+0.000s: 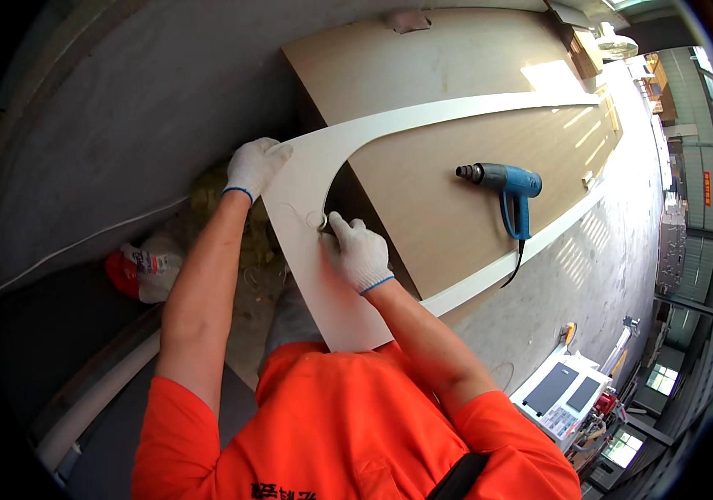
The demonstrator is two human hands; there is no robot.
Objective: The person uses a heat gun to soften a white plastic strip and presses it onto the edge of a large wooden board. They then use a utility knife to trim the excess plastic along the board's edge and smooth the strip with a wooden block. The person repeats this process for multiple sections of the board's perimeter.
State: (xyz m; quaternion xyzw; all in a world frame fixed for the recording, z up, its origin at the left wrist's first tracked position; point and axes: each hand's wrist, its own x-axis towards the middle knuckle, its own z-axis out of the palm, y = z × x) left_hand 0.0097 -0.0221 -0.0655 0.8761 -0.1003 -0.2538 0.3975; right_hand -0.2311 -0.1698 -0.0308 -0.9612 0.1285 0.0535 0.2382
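Observation:
A long white panel (295, 187) with a curved inner cutout lies over the workbench, its near end reaching my body. My left hand (256, 169), in a white knit glove, grips the panel's outer edge at the far left corner. At the inner curved edge, my gloved right hand (358, 254) is closed, with the fingertips against that edge. A small thing shows at those fingertips, too small to name. A thin curled shaving (310, 215) lies on the panel beside them. Right of the cutout, a blue heat gun (506, 187) rests on its side.
Brown board (431, 217) forms the worktop under the panel. A dark gap opens between the boards near the cutout. The heat gun's black cord (516, 265) hangs over the right edge. A red and white bag (144, 268) lies low at left. A white machine (560, 392) stands at right.

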